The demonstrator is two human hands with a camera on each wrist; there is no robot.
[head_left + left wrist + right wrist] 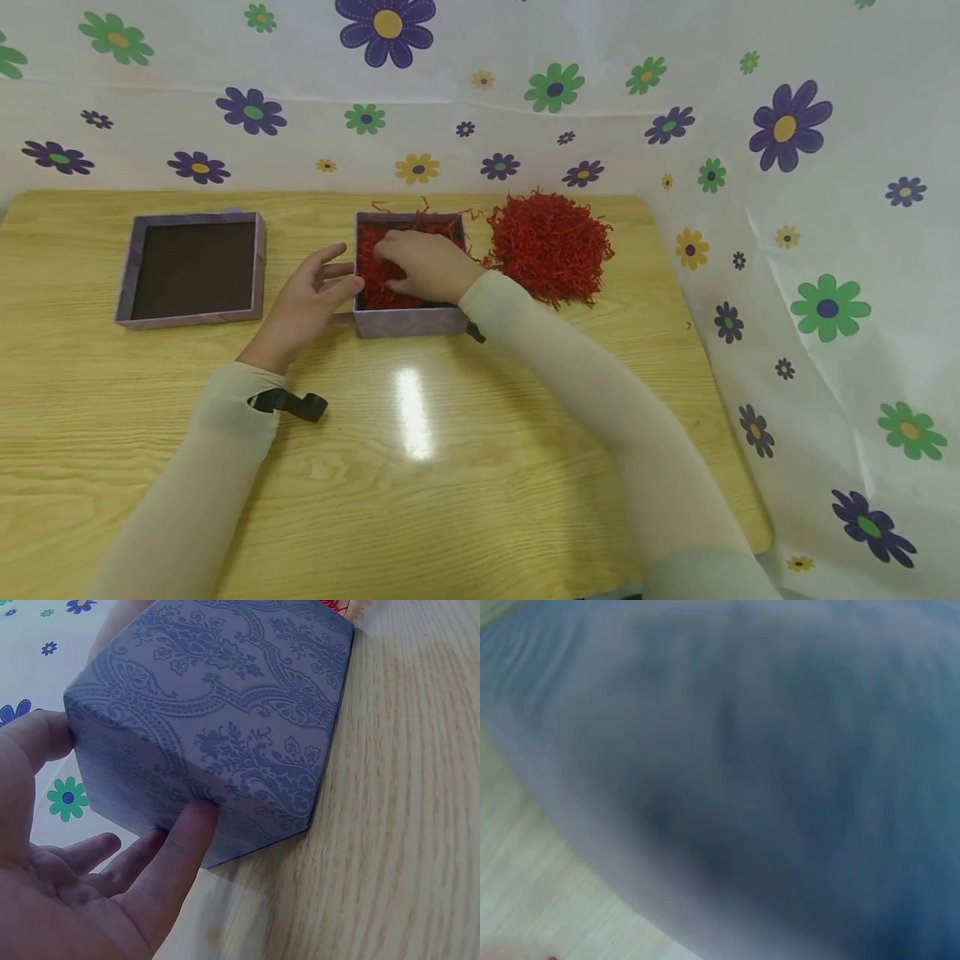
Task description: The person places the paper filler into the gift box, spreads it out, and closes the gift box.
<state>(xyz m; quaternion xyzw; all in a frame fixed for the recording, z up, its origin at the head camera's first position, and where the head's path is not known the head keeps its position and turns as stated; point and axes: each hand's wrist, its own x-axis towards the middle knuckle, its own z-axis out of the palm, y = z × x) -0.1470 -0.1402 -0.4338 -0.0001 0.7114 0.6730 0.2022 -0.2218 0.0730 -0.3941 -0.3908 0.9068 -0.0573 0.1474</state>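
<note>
A lavender patterned box (pixel 408 323) stands on the table with red shredded paper (pixel 371 258) inside. My left hand (pixel 303 304) is at the box's left side, thumb by the rim. In the left wrist view, the left hand (pixel 97 877) has a fingertip on the patterned side (pixel 225 697), with its other fingers extended. My right hand (pixel 427 265) reaches into the box, thumb apart from the fingers, fingertips down in the shreds and partly hidden. Blurred grey-blue fabric fills most of the right wrist view.
A shallow lavender lid (pixel 198 267) with a dark inside lies on the left of the table (pixel 465 500). A loose heap of red shredded paper (pixel 551 246) sits right of the box, stray strands reaching its rim. Flower-printed white sheeting (pixel 600 42) hangs behind and to the right.
</note>
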